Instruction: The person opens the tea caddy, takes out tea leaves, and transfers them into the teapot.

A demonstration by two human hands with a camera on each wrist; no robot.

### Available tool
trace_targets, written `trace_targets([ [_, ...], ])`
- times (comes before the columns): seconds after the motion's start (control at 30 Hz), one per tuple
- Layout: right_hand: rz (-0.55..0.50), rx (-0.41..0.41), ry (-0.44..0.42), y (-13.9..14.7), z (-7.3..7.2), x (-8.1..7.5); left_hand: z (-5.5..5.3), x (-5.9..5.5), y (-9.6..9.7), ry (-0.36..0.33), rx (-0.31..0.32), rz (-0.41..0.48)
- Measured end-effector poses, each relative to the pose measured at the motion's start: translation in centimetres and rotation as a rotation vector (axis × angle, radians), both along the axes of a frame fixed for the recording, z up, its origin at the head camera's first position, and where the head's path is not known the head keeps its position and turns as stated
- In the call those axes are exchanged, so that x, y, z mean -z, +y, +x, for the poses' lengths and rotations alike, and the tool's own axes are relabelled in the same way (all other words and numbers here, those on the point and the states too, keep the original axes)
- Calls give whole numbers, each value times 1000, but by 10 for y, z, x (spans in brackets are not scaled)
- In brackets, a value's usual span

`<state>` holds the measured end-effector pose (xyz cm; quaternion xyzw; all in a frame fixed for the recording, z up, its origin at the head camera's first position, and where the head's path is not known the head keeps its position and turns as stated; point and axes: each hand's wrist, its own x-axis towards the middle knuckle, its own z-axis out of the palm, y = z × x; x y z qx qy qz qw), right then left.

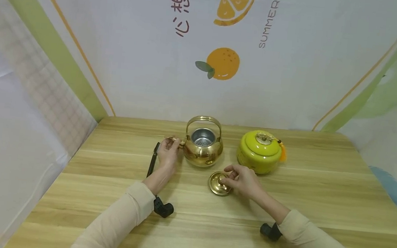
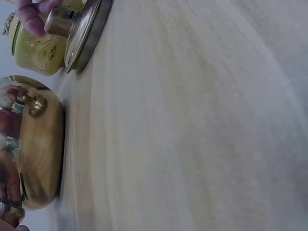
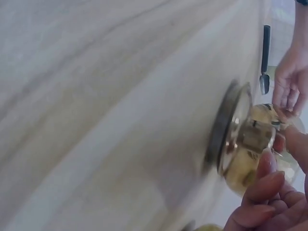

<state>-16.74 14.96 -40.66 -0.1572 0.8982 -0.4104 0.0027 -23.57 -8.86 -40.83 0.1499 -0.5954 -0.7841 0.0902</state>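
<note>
A shiny brass teapot with an upright loop handle stands uncovered, a metal strainer set in its mouth. My left hand pinches its spout from the left side. In front of the pot is its round brass lid, knob upward and low at the tabletop. My right hand holds the lid's knob between thumb and fingers, as the right wrist view shows close up. In the left wrist view the pot's polished side fills the left edge, and the left hand is mostly hidden.
A yellow-green lidded jar with an orange tassel stands right of the teapot. Beside my left hand lies a black-handled scoop-like tool. A printed cloth hangs behind the wooden table.
</note>
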Motion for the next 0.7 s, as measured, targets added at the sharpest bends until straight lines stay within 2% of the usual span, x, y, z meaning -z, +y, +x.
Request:
trace_targets([
  [0.13, -10, 12, 41, 6, 1, -6, 7, 0, -8, -2, 51, 30],
  [0.23, -41, 25, 78, 15, 2, -12, 16, 1, -14, -25, 66, 11],
  [0.4, -136, 62, 116, 34, 1, -22, 33, 0, -20, -42, 30, 40],
  [0.57, -179, 128, 149, 58, -2, -33, 52, -10, -13, 10, 25, 112],
  [0.7, -182, 192, 169, 74, -5, -38, 65, -21, 2, 47, 80, 100],
])
